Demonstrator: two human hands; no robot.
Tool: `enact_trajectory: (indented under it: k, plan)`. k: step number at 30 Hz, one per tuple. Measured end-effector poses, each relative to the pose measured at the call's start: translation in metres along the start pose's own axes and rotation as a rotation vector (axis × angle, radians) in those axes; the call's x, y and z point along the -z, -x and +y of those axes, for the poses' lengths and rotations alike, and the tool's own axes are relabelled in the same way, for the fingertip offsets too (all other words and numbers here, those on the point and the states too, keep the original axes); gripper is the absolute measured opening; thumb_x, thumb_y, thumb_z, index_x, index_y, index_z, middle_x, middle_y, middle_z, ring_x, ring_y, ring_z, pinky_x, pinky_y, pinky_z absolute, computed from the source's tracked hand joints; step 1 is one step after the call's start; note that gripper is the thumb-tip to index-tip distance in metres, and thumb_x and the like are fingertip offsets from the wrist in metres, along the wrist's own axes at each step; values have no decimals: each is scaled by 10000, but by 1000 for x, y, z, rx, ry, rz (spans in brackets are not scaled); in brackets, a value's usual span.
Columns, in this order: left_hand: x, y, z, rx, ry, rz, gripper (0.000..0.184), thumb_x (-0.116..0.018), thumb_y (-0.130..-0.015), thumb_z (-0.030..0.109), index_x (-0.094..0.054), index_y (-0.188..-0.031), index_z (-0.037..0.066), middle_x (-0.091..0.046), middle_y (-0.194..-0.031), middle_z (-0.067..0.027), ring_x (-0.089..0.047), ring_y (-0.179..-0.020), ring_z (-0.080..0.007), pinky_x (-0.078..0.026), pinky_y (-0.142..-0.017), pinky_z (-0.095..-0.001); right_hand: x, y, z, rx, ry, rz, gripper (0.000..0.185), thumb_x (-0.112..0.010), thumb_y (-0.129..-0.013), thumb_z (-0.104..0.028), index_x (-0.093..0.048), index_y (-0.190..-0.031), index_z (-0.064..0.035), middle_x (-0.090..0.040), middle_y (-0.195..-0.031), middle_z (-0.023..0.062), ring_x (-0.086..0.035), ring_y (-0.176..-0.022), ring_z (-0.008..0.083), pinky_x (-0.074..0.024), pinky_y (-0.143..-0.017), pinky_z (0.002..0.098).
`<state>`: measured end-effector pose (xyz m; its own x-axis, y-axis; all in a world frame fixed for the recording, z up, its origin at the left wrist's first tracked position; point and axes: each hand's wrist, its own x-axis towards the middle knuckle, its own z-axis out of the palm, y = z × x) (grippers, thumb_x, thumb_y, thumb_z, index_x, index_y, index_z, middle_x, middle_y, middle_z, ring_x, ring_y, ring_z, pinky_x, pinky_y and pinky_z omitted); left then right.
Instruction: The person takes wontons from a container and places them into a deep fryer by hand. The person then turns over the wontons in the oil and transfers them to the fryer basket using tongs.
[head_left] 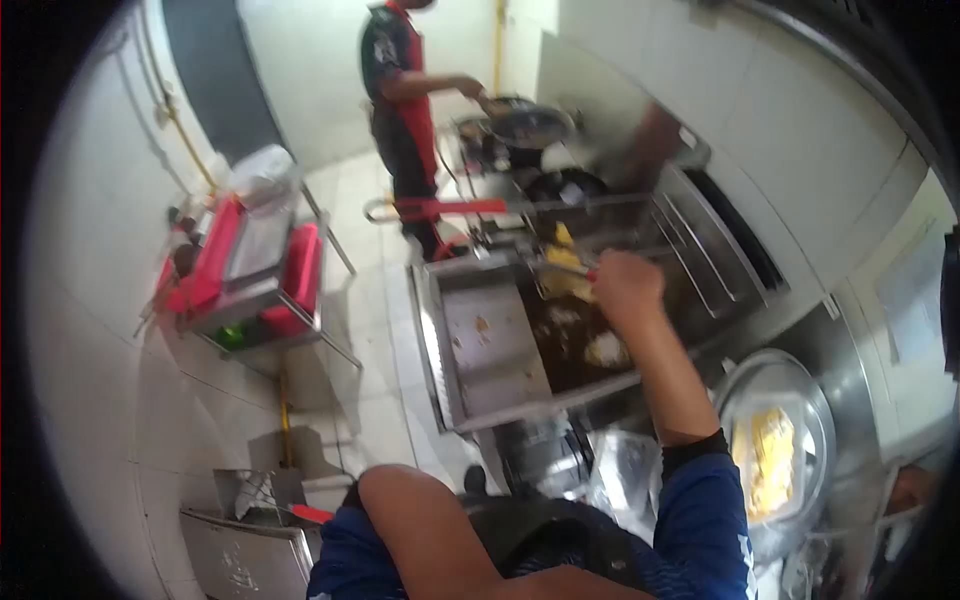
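My right hand is closed around a thin metal utensil with a bit of red at its grip; whether it is tongs or another tool I cannot tell. It reaches over a wide steel fryer of dark oil. Yellow food pieces lie beside the utensil, and paler pieces float closer to me. Crumbs dot the fryer's bare metal side shelf. My left arm is bent across my body, its hand out of sight.
Beyond the fryer a co-worker stands at a pan. A long red handle crosses the fryer's far edge. On my right, a round metal tray bears a container of yellow food. A steel cart with red trays is at left.
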<state>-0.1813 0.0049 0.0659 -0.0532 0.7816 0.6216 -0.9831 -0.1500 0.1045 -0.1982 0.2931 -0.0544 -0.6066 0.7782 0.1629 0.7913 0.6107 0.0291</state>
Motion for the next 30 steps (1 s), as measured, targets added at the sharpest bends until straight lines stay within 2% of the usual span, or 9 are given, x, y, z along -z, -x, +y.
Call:
enact_trajectory:
  k: [2,4,6,8,9,12,15,22,30]
  plan:
    - [8,10,-4,-39,180,89,700,-386,-840,400,-382,-1093,-253,-528,-1011,-334,-590,-906,-304,-461,-810,-271,45,51,29,-56,-133,51,214,-578,-747,-243,-613,-901,-97,-621,-849,119,-593,-804,312,-462,-661,399]
    - [47,26,10,238,-142,-135,725,-360,-854,444,-395,-1096,-239,-518,-1028,-338,-580,-920,-333,-457,-818,-292,45,99,59,-134,-149,-42,236,-584,-743,-264,-602,-911,-99,-613,-859,124,-578,-828,323,-457,-687,398]
    - [95,23,43,773,-407,-320,749,-272,-871,540,-318,-1249,-105,-336,-1304,-242,-400,-1170,-321,-287,-990,-383,40,128,87,-254,-385,-57,271,-610,-716,-301,-599,-895,-98,-608,-880,125,-567,-862,323,-449,-706,399]
    - [134,46,60,978,-567,-71,417,-365,-914,231,-382,-1247,-19,-461,-1224,-154,-487,-1084,-243,-368,-926,-333,10,143,101,-316,-304,-93,287,-612,-710,-308,-599,-901,-94,-606,-894,132,-567,-866,323,-452,-712,401]
    - [155,64,67,1004,-656,155,402,-379,-910,219,-400,-1236,-17,-493,-1184,-137,-504,-1050,-218,-378,-913,-319,-11,149,107,-364,-220,-135,303,-613,-705,-315,-599,-908,-90,-604,-909,138,-566,-869,323,-454,-718,403]
    - [205,126,78,944,-1096,585,376,-441,-893,194,-435,-1214,-2,-548,-1107,-118,-529,-992,-197,-395,-879,-301,-75,126,113,-563,-61,-370,258,-590,-722,-258,-622,-897,-70,-623,-905,132,-592,-877,296,-473,-730,390]
    - [214,162,83,1015,-1252,683,367,-467,-879,167,-444,-1208,6,-548,-1113,-120,-531,-990,-198,-393,-881,-304,-134,97,110,-641,22,-400,190,-560,-742,-189,-650,-872,-84,-645,-899,96,-612,-889,264,-485,-732,360]
    - [187,135,87,872,-1488,503,364,-493,-851,128,-463,-1193,7,-579,-1069,-108,-536,-985,-165,-387,-887,-300,-173,49,90,-654,-22,-591,240,-544,-780,-194,-640,-978,-99,-577,-1104,98,-568,-1000,245,-467,-779,336]
    - [180,171,112,737,-1302,794,343,-468,-853,92,-472,-1183,0,-579,-1071,-105,-536,-993,-172,-388,-892,-302,-178,35,91,-626,-3,-605,215,-557,-771,-187,-650,-938,-89,-618,-1010,109,-597,-936,255,-482,-733,352]
